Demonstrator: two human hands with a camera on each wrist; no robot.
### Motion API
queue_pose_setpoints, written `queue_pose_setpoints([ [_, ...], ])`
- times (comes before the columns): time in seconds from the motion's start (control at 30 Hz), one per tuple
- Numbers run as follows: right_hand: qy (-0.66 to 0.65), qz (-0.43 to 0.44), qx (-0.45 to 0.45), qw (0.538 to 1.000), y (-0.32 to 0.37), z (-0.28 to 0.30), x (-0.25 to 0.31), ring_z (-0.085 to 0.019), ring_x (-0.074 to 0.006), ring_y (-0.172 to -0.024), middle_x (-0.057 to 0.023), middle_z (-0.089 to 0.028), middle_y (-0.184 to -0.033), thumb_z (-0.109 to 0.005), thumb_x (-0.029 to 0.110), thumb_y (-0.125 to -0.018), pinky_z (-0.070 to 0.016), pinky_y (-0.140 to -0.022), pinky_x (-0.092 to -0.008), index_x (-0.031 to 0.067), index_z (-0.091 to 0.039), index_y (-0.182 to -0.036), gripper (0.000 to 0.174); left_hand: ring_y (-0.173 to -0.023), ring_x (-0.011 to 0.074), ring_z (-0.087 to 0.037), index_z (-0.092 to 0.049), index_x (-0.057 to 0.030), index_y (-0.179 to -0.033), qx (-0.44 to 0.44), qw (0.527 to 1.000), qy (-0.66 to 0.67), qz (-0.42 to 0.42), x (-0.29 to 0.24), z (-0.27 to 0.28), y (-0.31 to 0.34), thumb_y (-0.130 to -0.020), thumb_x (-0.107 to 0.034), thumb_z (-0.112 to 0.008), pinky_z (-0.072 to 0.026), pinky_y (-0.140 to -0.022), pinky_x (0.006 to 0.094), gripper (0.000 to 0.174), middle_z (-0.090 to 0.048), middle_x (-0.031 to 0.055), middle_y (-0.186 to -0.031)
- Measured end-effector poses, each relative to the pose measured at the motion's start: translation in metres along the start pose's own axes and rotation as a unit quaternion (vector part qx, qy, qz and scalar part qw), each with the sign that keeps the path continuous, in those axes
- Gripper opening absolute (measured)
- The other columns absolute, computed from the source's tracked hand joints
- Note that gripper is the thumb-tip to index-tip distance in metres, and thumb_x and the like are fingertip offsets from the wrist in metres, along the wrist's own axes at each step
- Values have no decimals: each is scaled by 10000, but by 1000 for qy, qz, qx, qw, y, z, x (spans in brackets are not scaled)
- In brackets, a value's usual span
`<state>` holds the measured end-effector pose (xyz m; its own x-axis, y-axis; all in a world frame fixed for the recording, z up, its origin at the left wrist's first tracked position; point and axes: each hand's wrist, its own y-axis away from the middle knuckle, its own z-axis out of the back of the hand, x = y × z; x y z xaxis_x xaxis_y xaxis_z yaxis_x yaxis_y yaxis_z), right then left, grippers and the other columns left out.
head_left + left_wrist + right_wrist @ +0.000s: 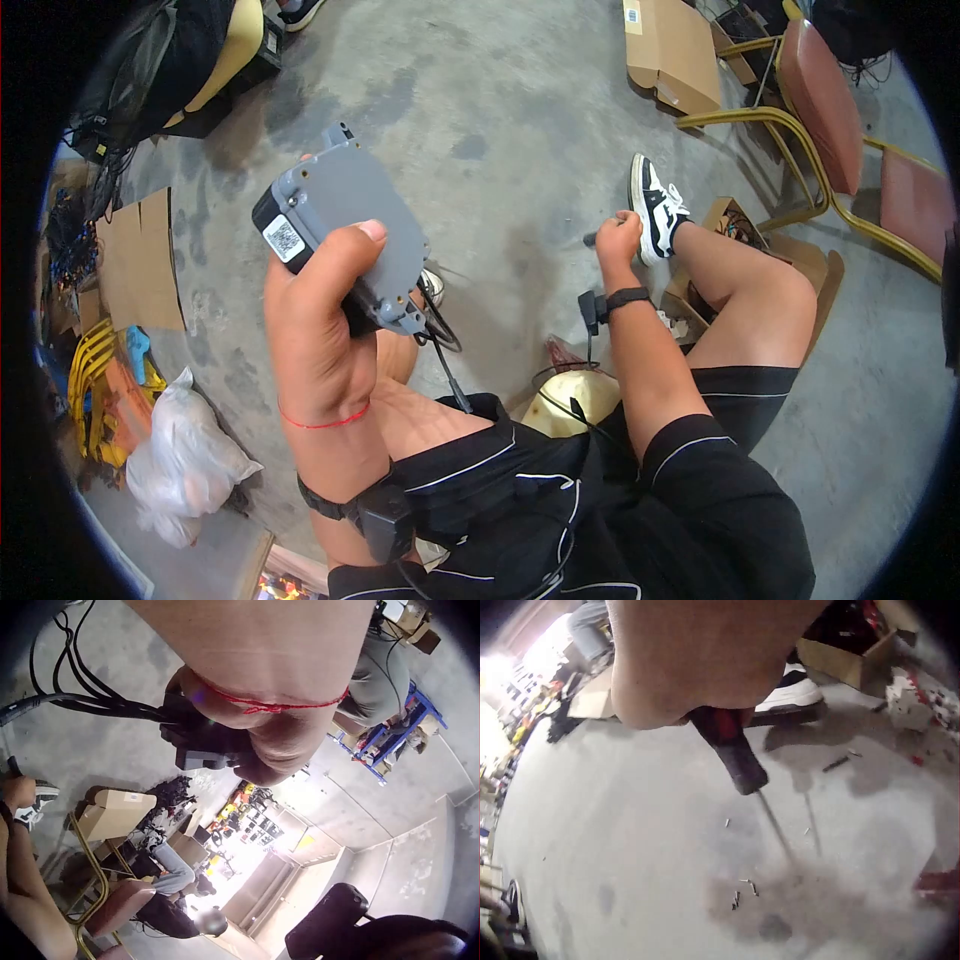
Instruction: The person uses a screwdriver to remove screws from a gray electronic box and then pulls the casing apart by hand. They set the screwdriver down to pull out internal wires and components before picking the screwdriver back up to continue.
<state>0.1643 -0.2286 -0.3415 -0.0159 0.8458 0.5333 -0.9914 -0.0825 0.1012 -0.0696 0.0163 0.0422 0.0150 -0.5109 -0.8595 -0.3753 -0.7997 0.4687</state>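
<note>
In the head view a grey box-shaped device [365, 205] with a black side and a QR label is gripped by my left hand [325, 310], thumb across its flat face. Black cables [450, 375] hang from its lower end. My right hand [620, 238] is curled round a screwdriver [731, 754], beside the shoe; its thin shaft points down at the floor in the right wrist view. Several small screws [737, 898] lie on the floor below it. In the left wrist view the device [202, 739] is dark and partly hidden by my left hand [277, 742].
At the right stand chairs [820, 110], a cardboard box [672, 50] and an open carton [725, 225] near my leg. A cardboard sheet [143, 260], yellow items [92, 385] and a white plastic bag [185, 455] lie at the left. A cream-coloured seat [575, 400] is between my legs.
</note>
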Motion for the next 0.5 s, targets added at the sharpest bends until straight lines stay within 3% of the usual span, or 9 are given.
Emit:
queue_pose_setpoints([
  [0.07,48,-103,57,992,-9,10,-13,-658,-419,-988,-234,-705,-1012,-605,252,-838,-510,-876,-475,13,-691,-978,290,-906,218,-648,-462,17,-1391,5,1000,-5,14,-2,0,0,-791,-73,-665,-567,-744,347,640,-612,118,-1091],
  [0.1,50,-104,56,992,-9,12,-23,-658,-419,-988,-234,-705,-1012,-605,252,-838,-510,-876,-475,13,-691,-978,290,-906,218,-648,-462,17,-1391,6,1000,-4,15,-3,1,0,-791,-73,-665,-567,-744,347,640,-612,118,-1091],
  [0.17,105,-97,145,979,-5,15,-50,-665,-430,-992,-234,-714,-1018,-607,295,-844,-515,-880,-475,5,-697,-985,335,-1002,245,-649,-424,26,-1439,-5,1000,-3,13,-3,5,3,-781,-73,-658,-559,-852,362,705,-613,153,-1176],
  [0.2,102,-90,194,971,-3,3,-73,-654,-442,-1023,-246,-702,-1044,-610,309,-861,-515,-903,-485,-5,-697,-992,351,-1002,245,-649,-424,26,-1439,-6,1000,-3,16,-4,4,5,-781,-73,-658,-559,-852,362,705,-613,153,-1176],
  [0.23,105,-92,197,970,1,-11,-94,-654,-442,-1023,-246,-702,-1044,-610,309,-861,-515,-903,-485,-5,-697,-992,351,-1043,259,-644,-405,33,-1456,-22,999,-17,18,-7,3,8,-761,-99,-667,-542,-900,368,754,-606,168,-1215],
  [0.3,181,-23,326,927,13,-28,-115,-660,-439,-1019,-250,-699,-1055,-605,302,-886,-522,-906,-504,2,-705,-1001,336,-1084,273,-638,-387,40,-1472,-39,998,-35,26,-5,4,13,-740,-125,-676,-526,-948,374,804,-599,184,-1253],
  [0.33,183,-29,331,925,23,-24,-106,-660,-439,-1019,-250,-699,-1055,-605,302,-886,-522,-906,-504,2,-705,-1001,336,-1103,279,-634,-370,51,-1482,-69,996,-49,23,-4,7,15,-715,-161,-683,-514,-969,375,855,-601,192,-1256],
  [0.4,221,107,363,899,39,-18,-83,-672,-428,-990,-242,-702,-1040,-608,247,-902,-538,-880,-510,15,-706,-981,264,-1123,297,-630,-325,74,-1505,-113,987,-115,-6,0,3,14,-661,-247,-687,-486,-1008,374,973,-603,210,-1257],
  [0.5,285,145,329,889,47,-29,-70,-696,-405,-917,-227,-708,-992,-621,156,-889,-567,-809,-481,16,-697,-938,167,-1117,299,-631,-300,78,-1516,-119,982,-144,9,2,1,7,-661,-259,-685,-488,-1001,367,996,-596,224,-1268],
])
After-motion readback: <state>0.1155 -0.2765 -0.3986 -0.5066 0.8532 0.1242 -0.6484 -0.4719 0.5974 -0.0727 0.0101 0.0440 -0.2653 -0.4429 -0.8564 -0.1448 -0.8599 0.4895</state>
